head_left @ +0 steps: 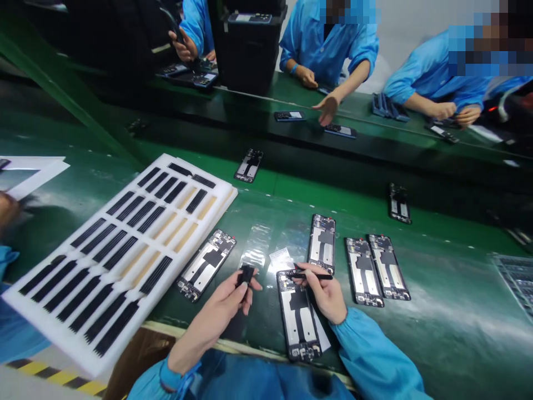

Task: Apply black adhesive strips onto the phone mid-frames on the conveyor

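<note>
**We logged both hands full at a green bench**

We had a smooth, glossy green bench [449, 319] with flat rectangular phone frames on it: silvery metal plates, rounded black rims, dark film down the middle, small circuitry at the ends. We noted a thick white foam tray [50, 333] on the left, matte, cut into rows of slots; most held ribbed black strips [119, 328], others showed bare tan bottoms.

We saw the left hand [229, 297] pinched tight, thumb against fingers, on a small dark piece [246, 274]; probably a stack of strips, but it was too dark and small to be sure. The right hand [327, 294] had thumb and fingers closed around a slim black tool [322, 276], held nearly level.

We placed the nearest phone frame [300, 322] just below and left of the right hand, its top end under the tool in view, on white paper [322, 330]. The dark piece sat at the left fingertips, between that frame and the left phone frame [208, 264] beside the tray. We counted a pair of phone frames [363, 272] right of the right hand, lying side by side.
</note>
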`<move>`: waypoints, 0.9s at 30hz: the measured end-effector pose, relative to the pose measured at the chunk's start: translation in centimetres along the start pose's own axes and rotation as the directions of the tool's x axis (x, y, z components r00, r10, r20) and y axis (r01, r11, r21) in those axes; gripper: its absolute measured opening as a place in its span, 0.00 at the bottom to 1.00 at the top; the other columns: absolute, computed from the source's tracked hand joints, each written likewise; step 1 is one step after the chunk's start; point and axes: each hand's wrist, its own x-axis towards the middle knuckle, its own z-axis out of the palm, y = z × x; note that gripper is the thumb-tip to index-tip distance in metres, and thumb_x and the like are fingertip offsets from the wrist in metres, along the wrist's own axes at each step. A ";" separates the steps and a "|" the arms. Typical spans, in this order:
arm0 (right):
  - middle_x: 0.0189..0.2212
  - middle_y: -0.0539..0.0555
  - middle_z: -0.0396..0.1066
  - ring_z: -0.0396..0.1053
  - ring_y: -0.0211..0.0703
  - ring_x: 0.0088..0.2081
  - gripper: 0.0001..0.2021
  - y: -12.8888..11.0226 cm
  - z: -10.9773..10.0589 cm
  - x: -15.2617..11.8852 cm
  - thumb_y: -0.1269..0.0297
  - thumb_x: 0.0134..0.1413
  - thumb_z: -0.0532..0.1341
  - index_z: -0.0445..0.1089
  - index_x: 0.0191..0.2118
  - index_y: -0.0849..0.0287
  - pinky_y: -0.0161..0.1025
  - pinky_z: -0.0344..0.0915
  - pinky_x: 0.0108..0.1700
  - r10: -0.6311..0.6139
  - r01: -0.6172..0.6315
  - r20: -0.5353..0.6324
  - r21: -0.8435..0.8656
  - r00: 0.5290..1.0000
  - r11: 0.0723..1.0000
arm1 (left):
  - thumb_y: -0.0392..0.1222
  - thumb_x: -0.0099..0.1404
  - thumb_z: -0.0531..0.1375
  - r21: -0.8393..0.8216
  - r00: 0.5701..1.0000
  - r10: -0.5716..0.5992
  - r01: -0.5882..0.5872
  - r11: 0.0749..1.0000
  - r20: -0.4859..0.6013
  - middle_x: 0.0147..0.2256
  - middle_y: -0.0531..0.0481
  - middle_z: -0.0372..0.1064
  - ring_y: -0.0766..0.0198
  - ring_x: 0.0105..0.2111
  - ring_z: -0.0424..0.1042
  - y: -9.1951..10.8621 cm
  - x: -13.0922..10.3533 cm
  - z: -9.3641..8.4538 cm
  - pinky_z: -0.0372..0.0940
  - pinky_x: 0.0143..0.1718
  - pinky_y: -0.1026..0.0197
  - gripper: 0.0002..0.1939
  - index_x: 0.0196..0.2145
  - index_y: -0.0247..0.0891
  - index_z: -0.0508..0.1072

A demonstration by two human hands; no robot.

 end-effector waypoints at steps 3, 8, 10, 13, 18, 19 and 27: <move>0.37 0.59 0.82 0.80 0.47 0.34 0.17 0.1 0.1 0.0 0.54 0.68 0.56 0.77 0.49 0.59 0.42 0.78 0.37 -0.029 0.029 -0.002 -0.028 1.000 0.999 | 0.53 0.70 0.57 0.101 0.994 -0.046 0.036 0.994 0.100 0.37 0.44 0.72 0.66 0.27 0.64 -0.4 -0.7 -0.2 0.60 0.31 0.62 0.21 0.49 0.32 0.75; 0.39 0.59 0.81 0.81 0.47 0.36 0.17 0.2 0.1 0.0 0.55 0.69 0.55 0.77 0.48 0.59 0.42 0.78 0.38 -0.080 0.081 0.015 -0.091 0.997 0.993 | 0.55 0.69 0.57 0.313 0.995 -0.056 0.029 0.949 0.077 0.27 0.49 0.70 0.67 0.24 0.63 -0.9 -1.1 -0.1 0.58 0.27 0.64 0.22 0.41 0.32 0.80; 0.40 0.60 0.81 0.81 0.46 0.35 0.16 0.1 0.2 0.0 0.57 0.69 0.55 0.77 0.47 0.60 0.41 0.78 0.38 -0.127 0.129 0.022 -0.127 0.992 0.983 | 0.52 0.69 0.58 0.383 0.999 -0.004 -0.016 0.924 0.052 0.33 0.47 0.76 0.65 0.28 0.67 -1.2 -1.1 0.1 0.63 0.31 0.63 0.20 0.47 0.36 0.80; 0.38 0.59 0.81 0.80 0.46 0.36 0.15 0.0 0.3 -0.1 0.60 0.69 0.55 0.78 0.42 0.60 0.42 0.77 0.41 -0.253 0.256 0.042 -0.203 0.966 0.945 | 0.47 0.69 0.59 0.524 0.990 0.134 -0.142 0.840 0.053 0.43 0.46 0.77 0.59 0.41 0.73 -1.9 -1.5 0.5 0.68 0.45 0.58 0.18 0.53 0.40 0.77; 0.36 0.58 0.81 0.80 0.48 0.39 0.13 -0.4 -0.5 0.0 0.59 0.66 0.57 0.78 0.41 0.58 0.43 0.76 0.43 -0.388 0.368 -0.008 -0.299 0.922 0.881 | 0.37 0.72 0.54 0.811 0.874 0.412 -0.427 0.400 0.257 0.52 0.44 0.73 0.58 0.48 0.73 -4.2 -2.4 1.9 0.69 0.52 0.54 0.22 0.62 0.42 0.68; 0.37 0.58 0.81 0.80 0.48 0.39 0.13 -0.7 -1.0 -0.1 0.58 0.66 0.57 0.78 0.40 0.58 0.44 0.76 0.43 -0.382 0.329 -0.127 -0.307 0.915 0.893 | 0.34 0.72 0.53 0.835 0.825 0.442 -0.490 0.250 0.352 0.54 0.44 0.72 0.57 0.50 0.72 -4.7 -2.6 2.3 0.68 0.53 0.53 0.24 0.64 0.41 0.65; 0.35 0.58 0.81 0.80 0.51 0.36 0.16 -3.2 -5.8 -8.3 0.56 0.66 0.56 0.69 0.52 0.59 0.47 0.77 0.38 0.089 0.030 -0.438 0.258 0.894 0.966 | 0.29 0.72 0.50 0.626 0.529 0.338 -0.693 -0.359 0.779 0.53 0.37 0.72 0.55 0.45 0.73 -8.2 -2.1 5.9 0.72 0.43 0.56 0.20 0.59 0.27 0.66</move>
